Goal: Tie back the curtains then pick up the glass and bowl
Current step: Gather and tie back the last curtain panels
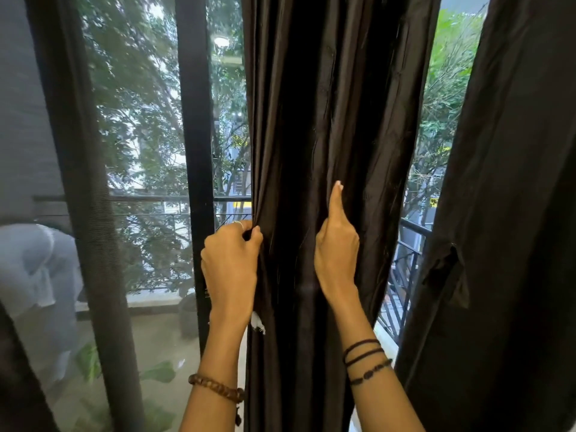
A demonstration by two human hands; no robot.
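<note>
Curtain (pixel 327 120), dark, hung bunched at centre frame before the window; we noted a second panel (pixel 514 182) at right. Left hand (pixel 230 263) pinched its left edge; right hand (pixel 336 254) gripped folds, thumb raised.

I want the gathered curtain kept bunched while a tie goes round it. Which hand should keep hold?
Probably the left hand: it already pinches the dark curtain at its edge. The right hand shows only its thumb, laid against the folds.

We saw a plain dark brown curtain (pixel 327 120), a black window frame (pixel 194 120), green leaves (pixel 134 88) and a brown beaded bracelet (pixel 218 388)
</note>
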